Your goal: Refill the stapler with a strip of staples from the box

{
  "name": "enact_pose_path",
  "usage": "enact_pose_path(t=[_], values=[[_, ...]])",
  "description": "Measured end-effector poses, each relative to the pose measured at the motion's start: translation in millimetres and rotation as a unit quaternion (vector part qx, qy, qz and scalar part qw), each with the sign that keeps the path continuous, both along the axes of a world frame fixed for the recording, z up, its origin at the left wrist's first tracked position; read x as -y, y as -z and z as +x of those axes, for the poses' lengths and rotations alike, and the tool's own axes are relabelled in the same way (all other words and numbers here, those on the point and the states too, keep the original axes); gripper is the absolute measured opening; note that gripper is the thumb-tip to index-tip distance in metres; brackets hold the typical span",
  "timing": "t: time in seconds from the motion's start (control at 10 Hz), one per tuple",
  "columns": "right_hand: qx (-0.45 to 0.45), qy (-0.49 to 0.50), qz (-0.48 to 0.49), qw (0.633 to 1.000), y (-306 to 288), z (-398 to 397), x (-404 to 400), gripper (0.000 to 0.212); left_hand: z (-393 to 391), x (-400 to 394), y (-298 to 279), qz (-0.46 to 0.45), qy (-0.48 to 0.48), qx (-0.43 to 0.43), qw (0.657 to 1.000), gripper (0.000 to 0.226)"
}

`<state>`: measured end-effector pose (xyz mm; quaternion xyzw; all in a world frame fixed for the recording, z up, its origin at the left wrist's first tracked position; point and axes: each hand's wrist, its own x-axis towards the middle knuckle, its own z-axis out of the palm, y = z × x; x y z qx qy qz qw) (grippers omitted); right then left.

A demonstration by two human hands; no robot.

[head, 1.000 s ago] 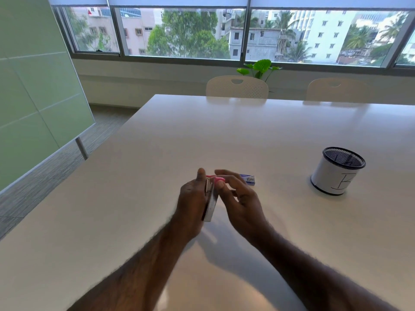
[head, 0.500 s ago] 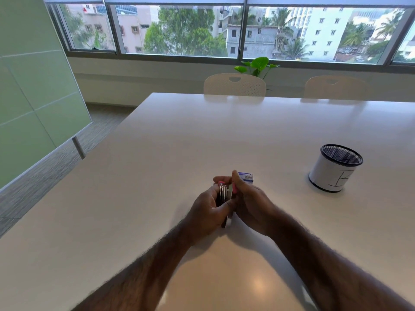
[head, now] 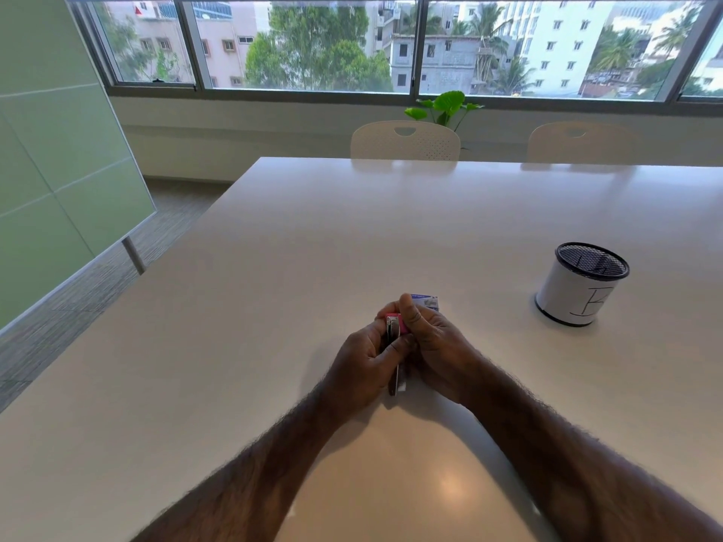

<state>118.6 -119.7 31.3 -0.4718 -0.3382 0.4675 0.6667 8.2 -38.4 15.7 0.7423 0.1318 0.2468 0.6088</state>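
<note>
Gripping hands: both meet over the near middle of the white table (head: 274,267), forearms reaching in from the bottom edge.
Left hand (head: 362,367): fingers curled closed around the stapler from the left, thumb lying across its side.
Stapler (head: 393,326): pink and metal, held on edge between the two hands, its lower end showing beneath them.
Right hand (head: 438,346): fingers wrapped closed on the stapler's right side, thumb raised over the top.
Staple box (head: 426,301): small, blue and white, lying on the table just behind the right hand.
Pen holder (head: 583,283): black mesh cup wrapped in white paper, well apart to the right.
</note>
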Motion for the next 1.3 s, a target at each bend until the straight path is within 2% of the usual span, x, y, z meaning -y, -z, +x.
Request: enact_pose_path(t=[0.1,0.2,0.3,0.4,0.5,0.6,0.7,0.8,0.9,1.0,1.1,1.2,1.3], values=[[0.006,0.003,-0.001,1.000,-0.7,0.1,0.9,0.052,2.8,0.1,-2.2,-0.057,0.017,0.032,0.998,0.030],[0.019,0.007,-0.005,1.000,-1.7,2.0,1.0,0.062,4.0,-5.1,-8.9,-0.138,-0.013,0.080,0.987,0.029],[0.136,0.006,-0.051,0.989,-6.5,3.2,2.5,0.063,0.6,-16.2,-14.9,-0.198,-0.008,0.109,0.974,0.024],[0.189,0.036,-0.067,0.979,-4.0,7.5,2.6,0.044,-1.0,-21.7,-15.0,-0.245,-0.019,0.104,0.964,0.015],[0.255,0.065,-0.088,0.961,-3.0,11.8,2.2,0.027,-2.9,-25.5,-13.2,-0.236,-0.038,0.083,0.967,0.023],[0.307,0.094,-0.092,0.943,-5.7,13.3,5.2,0.020,-7.8,-32.2,-14.9,-0.185,-0.056,0.063,0.979,0.030],[0.398,0.133,-0.105,0.902,-3.4,11.2,10.3,0.018,-14.8,-36.9,-14.4,-0.137,-0.065,0.009,0.988,0.037],[0.527,0.146,-0.111,0.830,1.8,7.0,20.9,0.015,-24.6,-38.4,-7.2,0.042,-0.098,-0.083,0.991,0.032],[0.578,0.121,-0.114,0.799,9.2,1.9,34.7,0.021,-37.5,-35.2,0.4,0.239,-0.101,-0.137,0.956,0.032],[0.601,0.112,-0.124,0.782,15.3,-3.6,42.2,0.024,-43.9,-32.1,2.7,0.316,-0.068,-0.153,0.934,0.036],[0.610,0.126,-0.132,0.771,17.2,-11.1,45.1,0.026,-47.8,-29.2,1.3,0.334,-0.059,-0.160,0.927,0.037],[0.619,0.130,-0.146,0.761,19.3,-13.5,48.2,0.033,-48.2,-27.8,1.0,0.333,-0.052,-0.167,0.927,0.048],[0.610,0.117,-0.165,0.766,17.4,-18.8,50.1,0.066,-49.7,-28.6,-2.5,0.308,-0.031,-0.204,0.929,0.081]])
